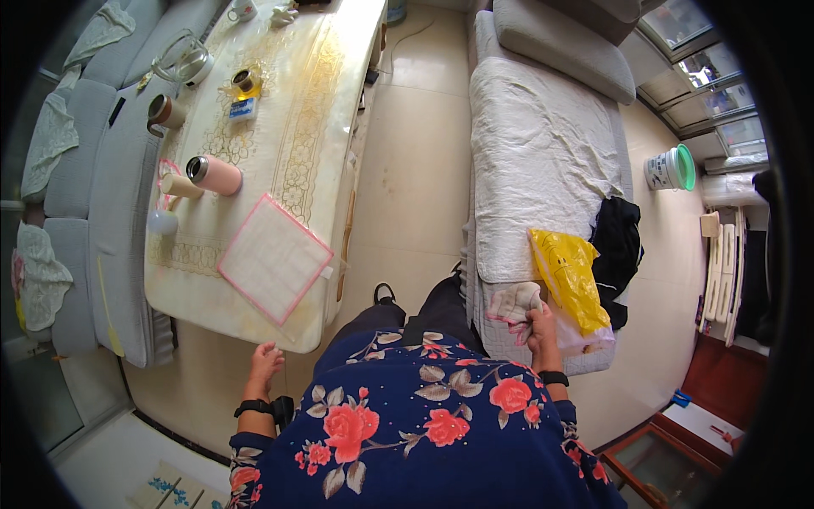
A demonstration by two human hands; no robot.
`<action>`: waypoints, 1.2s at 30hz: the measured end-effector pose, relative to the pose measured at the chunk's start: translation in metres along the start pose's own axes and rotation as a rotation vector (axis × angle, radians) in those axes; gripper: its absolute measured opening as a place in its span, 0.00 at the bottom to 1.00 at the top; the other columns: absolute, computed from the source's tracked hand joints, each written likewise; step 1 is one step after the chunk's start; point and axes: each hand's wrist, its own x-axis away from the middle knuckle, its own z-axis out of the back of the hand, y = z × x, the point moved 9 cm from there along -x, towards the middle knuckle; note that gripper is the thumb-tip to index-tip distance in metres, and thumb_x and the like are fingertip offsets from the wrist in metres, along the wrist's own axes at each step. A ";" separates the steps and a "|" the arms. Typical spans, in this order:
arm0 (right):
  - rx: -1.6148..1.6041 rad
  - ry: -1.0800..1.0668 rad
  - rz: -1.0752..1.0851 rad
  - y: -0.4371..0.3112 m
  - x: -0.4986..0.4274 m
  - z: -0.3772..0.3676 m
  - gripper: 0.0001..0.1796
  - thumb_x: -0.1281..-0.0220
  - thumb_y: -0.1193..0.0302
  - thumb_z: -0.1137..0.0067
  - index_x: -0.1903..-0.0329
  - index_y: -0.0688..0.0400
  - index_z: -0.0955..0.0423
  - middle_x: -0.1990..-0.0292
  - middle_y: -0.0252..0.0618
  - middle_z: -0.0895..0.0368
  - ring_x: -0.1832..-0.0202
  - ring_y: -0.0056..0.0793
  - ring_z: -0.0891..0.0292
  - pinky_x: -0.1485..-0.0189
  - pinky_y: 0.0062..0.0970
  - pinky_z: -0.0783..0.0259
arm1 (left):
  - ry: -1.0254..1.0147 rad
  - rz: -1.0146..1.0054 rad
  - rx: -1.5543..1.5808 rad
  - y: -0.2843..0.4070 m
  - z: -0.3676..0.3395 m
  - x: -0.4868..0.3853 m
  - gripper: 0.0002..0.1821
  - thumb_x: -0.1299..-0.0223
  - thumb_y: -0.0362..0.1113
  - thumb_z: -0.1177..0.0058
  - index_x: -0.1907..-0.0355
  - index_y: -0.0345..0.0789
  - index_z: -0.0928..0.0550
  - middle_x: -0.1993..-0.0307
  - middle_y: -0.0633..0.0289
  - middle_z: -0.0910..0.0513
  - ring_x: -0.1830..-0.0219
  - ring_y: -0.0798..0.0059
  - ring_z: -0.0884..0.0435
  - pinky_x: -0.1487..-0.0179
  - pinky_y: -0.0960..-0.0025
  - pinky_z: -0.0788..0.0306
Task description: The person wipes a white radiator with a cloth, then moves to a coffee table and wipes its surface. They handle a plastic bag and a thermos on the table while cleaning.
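Note:
My right hand (542, 327) grips a crumpled white cloth with pink edging (515, 303) over the end of the padded seat (528, 165). Just beyond it lies a yellow plastic bag (568, 277), with a black garment (617, 248) partly behind the bag. My left hand (266, 362) hangs near the table's front edge, its fingers loosely bent and holding nothing. A square white cloth with a pink border (276, 259) is spread flat at the near corner of the table (191, 299).
A pink thermos (219, 175), a beige cup (181, 186), a brown mug (166, 111) and a glass kettle (191, 65) stand on the table. A grey sofa (114, 191) runs along its left. Tiled floor (413, 159) separates table and seat; a white bucket (664, 169) stands right.

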 end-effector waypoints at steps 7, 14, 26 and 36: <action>0.051 -0.021 0.015 0.011 -0.008 0.010 0.24 0.63 0.85 0.61 0.56 0.64 0.33 0.69 0.36 0.27 0.72 0.24 0.31 0.71 0.19 0.33 | 0.023 -0.040 -0.053 0.033 0.005 0.004 0.19 0.52 0.34 0.49 0.54 0.37 0.30 0.72 0.67 0.24 0.75 0.81 0.25 0.75 0.78 0.34; 0.100 -0.067 -0.013 0.000 -0.048 -0.007 0.23 0.63 0.85 0.61 0.57 0.62 0.32 0.71 0.33 0.28 0.75 0.21 0.33 0.73 0.19 0.33 | 0.101 -0.187 -0.130 0.045 0.003 0.003 0.20 0.52 0.35 0.48 0.53 0.35 0.30 0.70 0.64 0.23 0.74 0.81 0.25 0.74 0.78 0.33; 0.372 -0.861 0.150 -0.130 -0.013 -0.273 0.15 0.50 0.78 0.53 0.56 0.65 0.35 0.74 0.45 0.25 0.85 0.32 0.28 0.87 0.25 0.31 | 0.079 -0.428 0.165 0.159 -0.076 0.064 0.22 0.51 0.34 0.47 0.52 0.34 0.32 0.68 0.61 0.26 0.70 0.79 0.26 0.67 0.76 0.30; 0.441 -1.635 -0.124 -0.105 0.156 -0.376 0.15 0.46 0.73 0.51 0.54 0.60 0.36 0.72 0.37 0.26 0.79 0.22 0.28 0.81 0.17 0.33 | -0.446 -0.558 0.392 0.234 -0.204 0.117 0.27 0.50 0.45 0.44 0.49 0.37 0.33 0.60 0.64 0.26 0.59 0.76 0.28 0.55 0.72 0.32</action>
